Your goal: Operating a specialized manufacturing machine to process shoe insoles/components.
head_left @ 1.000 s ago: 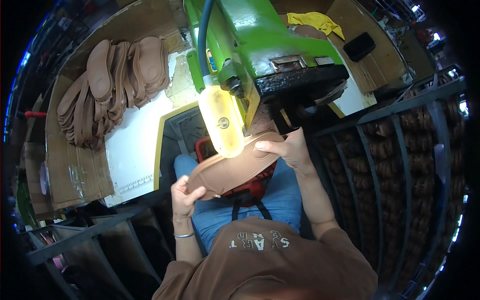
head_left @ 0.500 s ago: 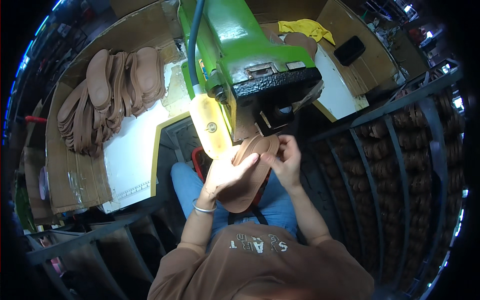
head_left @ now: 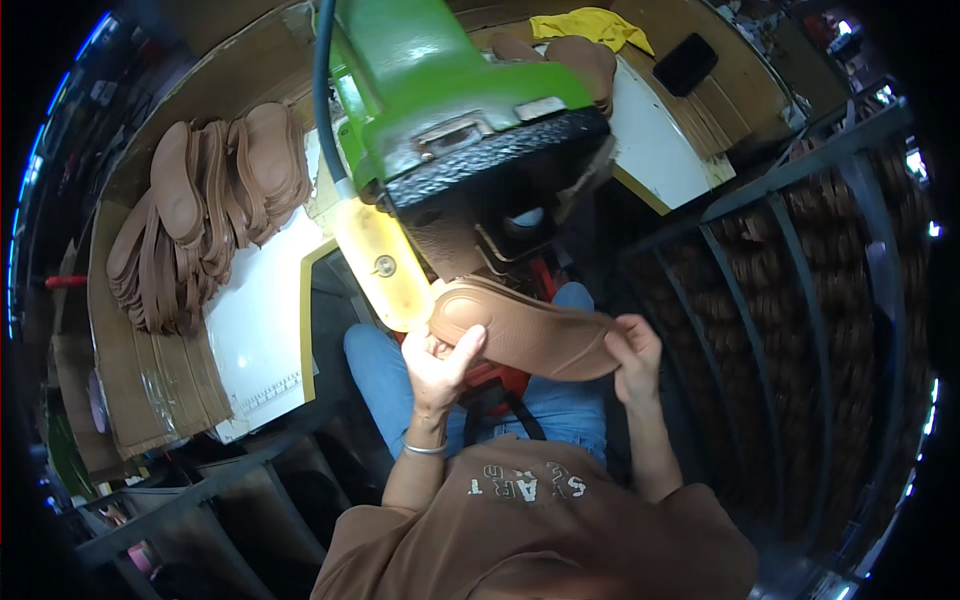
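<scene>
Two ends: footbed [head_left: 530,330] pinched by left hand [head_left: 437,372], right hand [head_left: 638,358]
Upper edge: held near machine [head_left: 450,80]
Table edge [head_left: 307,320]: well separated

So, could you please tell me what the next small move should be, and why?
Perhaps turn the sole slightly: its far edge appears close to the machine in this view, and the left hand and right hand grip opposite ends, so together they could steer it.
</scene>
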`<state>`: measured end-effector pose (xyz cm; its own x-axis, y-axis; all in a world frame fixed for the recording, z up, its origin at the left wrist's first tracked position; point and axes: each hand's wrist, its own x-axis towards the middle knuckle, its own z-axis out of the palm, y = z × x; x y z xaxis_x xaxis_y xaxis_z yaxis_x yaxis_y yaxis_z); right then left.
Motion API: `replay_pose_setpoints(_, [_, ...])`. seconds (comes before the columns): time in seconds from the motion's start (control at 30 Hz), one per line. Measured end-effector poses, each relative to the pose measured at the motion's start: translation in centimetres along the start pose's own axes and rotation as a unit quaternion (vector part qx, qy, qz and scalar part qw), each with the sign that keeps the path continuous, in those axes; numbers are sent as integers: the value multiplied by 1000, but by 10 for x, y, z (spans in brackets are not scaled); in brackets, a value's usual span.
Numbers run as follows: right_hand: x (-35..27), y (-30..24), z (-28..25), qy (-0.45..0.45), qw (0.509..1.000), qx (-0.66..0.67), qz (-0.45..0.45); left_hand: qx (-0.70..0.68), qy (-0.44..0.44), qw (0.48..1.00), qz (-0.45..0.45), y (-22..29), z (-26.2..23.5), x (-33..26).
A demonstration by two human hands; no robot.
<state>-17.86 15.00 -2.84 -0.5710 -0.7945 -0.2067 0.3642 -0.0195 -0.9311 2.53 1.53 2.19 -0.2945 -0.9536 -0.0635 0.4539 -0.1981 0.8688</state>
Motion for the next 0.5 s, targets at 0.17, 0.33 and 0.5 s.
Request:
replay_pose_setpoints(0.17, [19, -24, 10, 26, 988, -41, -144, -11, -58, 996, -60, -7, -36, 11])
replay_pose_setpoints(0.33, [34, -42, 8, 50, 982, -27, -181, 28, -46, 997, -49, -2, -28, 14])
replay_pose_setpoints(0.5, [65, -45, 35, 66, 978, 15, -195, 90, -20, 995, 37, 1, -29, 22])
